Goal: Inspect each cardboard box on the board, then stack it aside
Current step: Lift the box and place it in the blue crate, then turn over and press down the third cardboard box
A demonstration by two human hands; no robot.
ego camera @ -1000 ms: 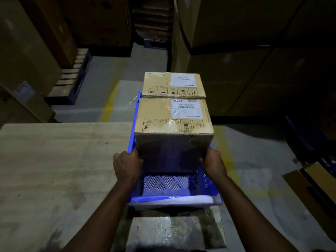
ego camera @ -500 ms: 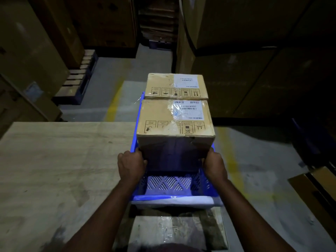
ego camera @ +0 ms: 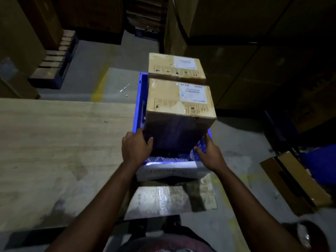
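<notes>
Two bare hands clasp one carton. The fingers of the left hand (ego camera: 136,144) curl round the lower left edge of the near box (ego camera: 180,100), with the thumb pressed flat on its shadowed front face. The right hand (ego camera: 209,154) grips the lower right edge, fingers running up the side between cardboard and plastic, thumb spread toward the front. The near box is a rectangular carton of plain brown corrugated card, wrapped in glossy clear film, with a white label and a row of printed handling symbols on top. Its lower part sits inside the blue crate (ego camera: 142,106), a rectangular bin of moulded plastic with perforated lattice walls and a pale near rim. A far box (ego camera: 176,67) of the same make stands at the crate's far end, just beside the near box.

To the left of the crate lies the board (ego camera: 54,142), a broad flat sheet of pale, grained wood with darker stains. Under the crate's near end sits a taped carton (ego camera: 163,199), its film shining. To the right of the crate, well apart, a flattened carton (ego camera: 294,184) lies on the grey concrete floor. Beyond the crate, a worn yellow line (ego camera: 99,89) crosses the floor, a slatted pallet (ego camera: 54,59) stands far left, and tall dark stacked cartons (ego camera: 254,51) wall in the far right.
</notes>
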